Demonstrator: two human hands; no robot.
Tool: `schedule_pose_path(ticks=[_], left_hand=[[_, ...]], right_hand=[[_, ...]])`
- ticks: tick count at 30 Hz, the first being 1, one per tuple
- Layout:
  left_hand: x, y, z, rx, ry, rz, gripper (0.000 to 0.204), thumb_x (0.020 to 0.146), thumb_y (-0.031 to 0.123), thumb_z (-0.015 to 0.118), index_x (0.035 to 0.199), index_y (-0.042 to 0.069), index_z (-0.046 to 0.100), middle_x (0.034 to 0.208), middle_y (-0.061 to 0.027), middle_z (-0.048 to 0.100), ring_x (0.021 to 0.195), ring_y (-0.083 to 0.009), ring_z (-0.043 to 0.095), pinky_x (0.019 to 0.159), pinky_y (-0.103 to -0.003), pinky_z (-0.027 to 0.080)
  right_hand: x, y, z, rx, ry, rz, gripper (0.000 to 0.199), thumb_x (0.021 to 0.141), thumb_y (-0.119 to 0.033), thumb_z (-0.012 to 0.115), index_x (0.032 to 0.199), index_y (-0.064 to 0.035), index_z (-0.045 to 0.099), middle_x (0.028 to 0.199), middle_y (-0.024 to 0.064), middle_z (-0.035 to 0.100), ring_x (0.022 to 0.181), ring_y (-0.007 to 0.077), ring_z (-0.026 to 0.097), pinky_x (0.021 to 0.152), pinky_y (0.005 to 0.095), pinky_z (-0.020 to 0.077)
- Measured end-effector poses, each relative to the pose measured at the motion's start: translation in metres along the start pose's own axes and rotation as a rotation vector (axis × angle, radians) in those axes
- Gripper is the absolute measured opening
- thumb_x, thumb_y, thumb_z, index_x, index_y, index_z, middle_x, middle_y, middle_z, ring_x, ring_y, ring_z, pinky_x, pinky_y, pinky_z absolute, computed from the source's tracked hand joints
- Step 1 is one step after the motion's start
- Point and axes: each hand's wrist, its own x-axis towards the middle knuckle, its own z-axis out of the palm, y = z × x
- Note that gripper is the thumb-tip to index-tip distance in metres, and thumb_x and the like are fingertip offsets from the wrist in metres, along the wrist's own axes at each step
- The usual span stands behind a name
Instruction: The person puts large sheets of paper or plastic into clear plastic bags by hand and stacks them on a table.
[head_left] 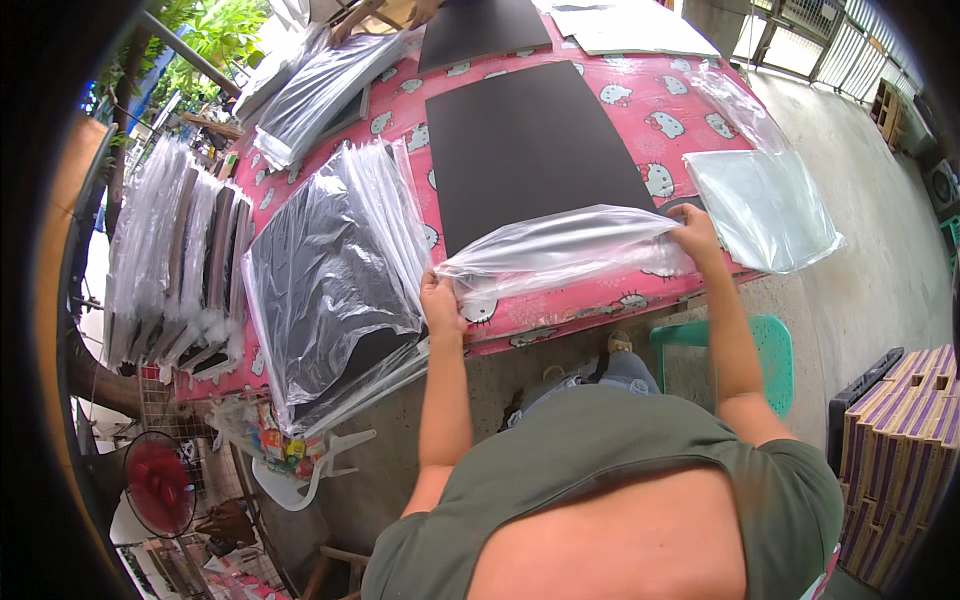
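A flat black board (530, 140) lies lengthwise on the pink table cover in front of me. Clear plastic bag (560, 245) is bunched around or over its near end; I cannot tell how far the board reaches inside. My left hand (442, 305) pinches the bag's left corner, and my right hand (695, 235) grips its right side. Left of my left hand rests a stack of black boards in clear plastic (335, 270). Beside my right hand is a pile of flat clear plastic bags (765, 205), overhanging the table edge.
Upright wrapped boards (180, 260) line the table's left end. Another black board (485, 30) and white sheets (630, 25) lie at the far side, where another person's hands (385, 12) show. A green plastic stool (770, 365) and stacked cardboard (900, 460) stand to the right.
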Motion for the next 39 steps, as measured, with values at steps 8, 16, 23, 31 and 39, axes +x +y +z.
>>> schedule_pose_path(ticks=[8,16,23,31,39], left_hand=[[-0.008,-0.003,0.014,0.685,0.165,0.315,0.02,0.079,0.01,0.049,0.092,-0.004,0.054,0.077,-0.0178,0.059,0.068,-0.0224,0.054,0.066,-0.034,0.042],[-0.092,0.043,-0.017,0.424,0.097,0.176,0.008,0.083,0.011,0.052,0.085,0.003,0.051,0.069,-0.0017,0.05,0.06,-0.0106,0.048,0.054,-0.026,0.041],[-0.107,0.072,-0.007,-0.295,-0.258,0.05,0.019,0.081,0.005,0.05,0.1,0.006,0.049,0.082,-0.0018,0.052,0.068,-0.0121,0.054,0.06,-0.025,0.049],[-0.002,0.309,0.097,-0.793,-1.006,0.152,0.034,0.089,0.015,0.038,0.122,0.007,0.039,0.106,-0.0111,0.048,0.093,-0.019,0.049,0.078,-0.031,0.044],[0.129,0.293,0.188,-0.191,-0.365,0.318,0.015,0.086,0.02,0.05,0.094,0.008,0.052,0.081,0.0013,0.056,0.059,-0.0079,0.051,0.043,-0.021,0.038]], right_hand=[[-0.017,-0.033,0.04,-0.372,0.232,0.078,0.021,0.069,-0.017,0.051,0.079,0.0009,0.056,0.084,0.0248,0.058,0.079,0.0401,0.056,0.071,0.0459,0.0434],[-0.067,0.016,-0.016,0.709,-0.244,0.32,0.027,0.067,-0.003,0.058,0.093,-0.0004,0.06,0.08,0.0125,0.062,0.071,0.0198,0.06,0.061,0.0316,0.047],[-0.069,-0.01,-0.041,1.295,-0.3,-0.005,0.053,0.072,0.002,0.057,0.122,-0.0039,0.039,0.084,0.0107,0.06,0.074,0.0165,0.059,0.062,0.0258,0.0476],[0.073,-0.223,-0.188,1.061,-0.187,-0.77,0.026,0.083,-0.022,0.053,0.087,0.0039,0.056,0.072,0.0091,0.058,0.056,0.0174,0.058,0.047,0.0273,0.0498],[0.194,-0.248,-0.162,0.58,0.2,-0.429,0.041,0.076,-0.041,0.061,0.064,-0.003,0.053,0.054,-0.001,0.04,0.044,0.0066,0.037,0.04,0.0208,0.0302]])
